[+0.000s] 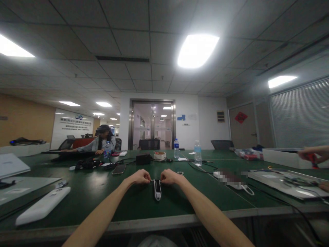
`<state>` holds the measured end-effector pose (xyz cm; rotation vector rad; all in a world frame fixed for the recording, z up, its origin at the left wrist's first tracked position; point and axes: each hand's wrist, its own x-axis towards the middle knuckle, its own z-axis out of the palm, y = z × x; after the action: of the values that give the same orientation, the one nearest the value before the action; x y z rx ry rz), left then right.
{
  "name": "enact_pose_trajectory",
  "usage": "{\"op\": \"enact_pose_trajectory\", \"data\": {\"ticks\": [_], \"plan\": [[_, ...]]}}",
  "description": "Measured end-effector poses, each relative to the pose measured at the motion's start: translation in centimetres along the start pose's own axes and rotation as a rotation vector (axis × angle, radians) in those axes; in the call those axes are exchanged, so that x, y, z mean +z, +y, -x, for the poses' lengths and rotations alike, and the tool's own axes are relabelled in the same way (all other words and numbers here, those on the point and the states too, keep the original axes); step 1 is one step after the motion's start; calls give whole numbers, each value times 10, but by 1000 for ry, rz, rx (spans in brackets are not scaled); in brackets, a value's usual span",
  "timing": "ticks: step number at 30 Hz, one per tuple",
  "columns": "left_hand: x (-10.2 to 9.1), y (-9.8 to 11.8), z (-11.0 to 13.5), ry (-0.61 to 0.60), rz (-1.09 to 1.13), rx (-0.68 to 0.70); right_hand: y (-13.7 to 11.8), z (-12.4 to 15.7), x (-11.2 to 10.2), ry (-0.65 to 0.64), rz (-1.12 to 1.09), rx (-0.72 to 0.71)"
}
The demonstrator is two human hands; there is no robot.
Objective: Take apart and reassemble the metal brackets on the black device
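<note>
A narrow white device with a black middle (157, 190) lies on the green table, its rounded end towards me; its exact kind is unclear. At the left of its far end, my left hand (141, 176) is closed in a pinch, with a tiny dark bit by the fingertips. My right hand (169, 176) is pinched likewise at the right of that end, fingertips at or against the device's edge. What either pinch holds is too small to make out.
Ahead are a phone (119, 169), a black box-shaped adapter (143, 159), cables, a small white box (159, 156) and water bottles (197, 153). A long white case (43, 206) lies left. On the right, another person's hand (315, 155) is above a panel with electronics (269, 178). Another person (101, 142) sits across.
</note>
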<state>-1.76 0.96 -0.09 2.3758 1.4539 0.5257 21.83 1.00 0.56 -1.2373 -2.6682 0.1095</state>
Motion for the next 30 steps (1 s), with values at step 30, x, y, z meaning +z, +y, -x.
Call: {"op": "enact_pose_trajectory", "data": {"ticks": [30], "plan": [[2, 5, 4, 85, 46, 57, -5, 4, -1, 23, 21, 1]]}}
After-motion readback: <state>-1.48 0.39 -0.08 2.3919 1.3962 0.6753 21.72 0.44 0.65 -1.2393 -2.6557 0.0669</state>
